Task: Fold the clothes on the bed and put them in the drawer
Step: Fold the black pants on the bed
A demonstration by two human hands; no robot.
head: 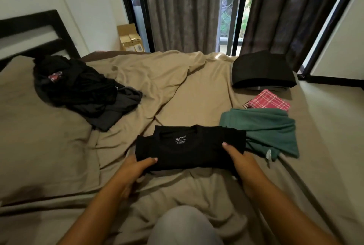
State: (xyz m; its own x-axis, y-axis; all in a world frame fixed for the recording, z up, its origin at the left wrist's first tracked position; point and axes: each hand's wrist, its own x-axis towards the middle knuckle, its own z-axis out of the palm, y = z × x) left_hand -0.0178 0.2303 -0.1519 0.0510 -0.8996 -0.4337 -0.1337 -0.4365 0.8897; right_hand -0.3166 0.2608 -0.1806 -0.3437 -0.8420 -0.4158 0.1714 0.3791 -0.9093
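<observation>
Folded black T-shirt [189, 146], neck label up, low on tan-sheeted bed [59, 146]. Pinched at left end by left hand [136, 168], thumb on top, fingers underneath. Held at right end by right hand [239, 158], thumb on top, other fingers hidden under cloth. Just right, touching: green garment [266, 130]; beyond, red checked cloth [269, 100] and folded black stack [262, 69]. Far left: unfolded dark heap [78, 87].

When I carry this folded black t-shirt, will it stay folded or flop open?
Probably floppy: the black t-shirt is soft fabric, so its middle may sag between the left hand and right hand gripping its ends. Likely light; loose folded layers could slide apart.
</observation>
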